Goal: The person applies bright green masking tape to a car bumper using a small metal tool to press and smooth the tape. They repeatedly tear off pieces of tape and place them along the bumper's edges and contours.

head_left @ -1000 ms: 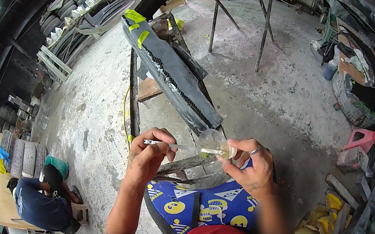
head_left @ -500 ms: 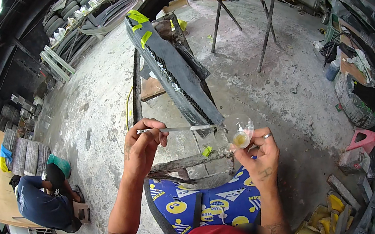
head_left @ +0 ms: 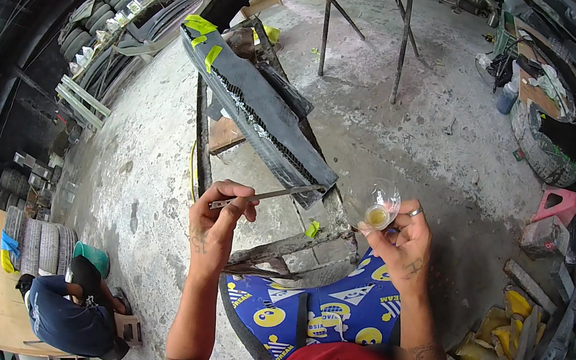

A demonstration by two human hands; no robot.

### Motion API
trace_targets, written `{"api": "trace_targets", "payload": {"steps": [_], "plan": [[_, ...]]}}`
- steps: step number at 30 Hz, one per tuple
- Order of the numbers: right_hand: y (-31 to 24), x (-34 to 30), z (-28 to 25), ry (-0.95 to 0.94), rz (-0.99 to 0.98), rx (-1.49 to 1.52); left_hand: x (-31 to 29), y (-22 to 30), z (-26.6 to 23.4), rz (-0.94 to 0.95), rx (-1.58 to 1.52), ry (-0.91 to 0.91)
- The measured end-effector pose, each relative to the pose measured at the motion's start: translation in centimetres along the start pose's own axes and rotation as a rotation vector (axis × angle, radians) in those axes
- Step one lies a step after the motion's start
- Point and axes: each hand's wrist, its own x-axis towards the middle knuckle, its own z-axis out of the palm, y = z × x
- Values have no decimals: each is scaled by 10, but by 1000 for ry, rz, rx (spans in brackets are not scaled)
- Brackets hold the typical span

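Closed fingers of my left hand (head_left: 217, 223) grip one end of a thin flat metal strip (head_left: 277, 194). Its far tip meets, or lies just in front of, the near end of a long grey panel (head_left: 257, 110); I cannot tell which. The panel looks like a vehicle bumper part, with a dark mesh strip along it and yellow-green tape (head_left: 213, 57) at its far end. To the right, my right hand (head_left: 401, 247) pinches a small clear plastic cup (head_left: 378, 214), tilted, with some yellowish liquid in its bottom. The cup and the strip are apart.
A rusty metal frame (head_left: 292, 253) stands under the panel, close to my knees. Dark poles (head_left: 402, 48) rise farther off. At the lower left another person (head_left: 70, 315) sits by a wooden board (head_left: 0, 286) and tyres (head_left: 48, 248). Yellow bags (head_left: 490, 348) and scrap lie at right.
The strip's tip has moved from beside the cup leftward to the panel's end. The cup has shifted slightly right, and the view has turned a little.
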Motion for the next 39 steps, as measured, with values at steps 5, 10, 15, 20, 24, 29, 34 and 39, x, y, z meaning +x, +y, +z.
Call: {"api": "trace_targets", "payload": {"steps": [5, 10, 15, 20, 24, 29, 34, 39], "plan": [[2, -4, -3, -10, 20, -30, 0, 0, 3, 13, 41, -14], [11, -5, -3, -5, -17, 28, 0, 1, 4, 21, 59, -35], [13, -5, -2, 0, -30, 3, 0, 0, 1, 26, 57, -35], [7, -6, -4, -26, 15, -10, 0, 3, 3, 13, 72, -24], [6, -6, -3, -34, 15, -22, -2, 4, 0, 33, 60, -14], [6, -6, -4, -24, 2, -23, -2, 4, -3, 48, 48, -7], [7, -6, -4, -29, 4, -24, -4, 3, 3, 16, 47, -10], [9, -7, -4, -37, -10, -42, -2, 1, 2, 22, 71, -29]]}}
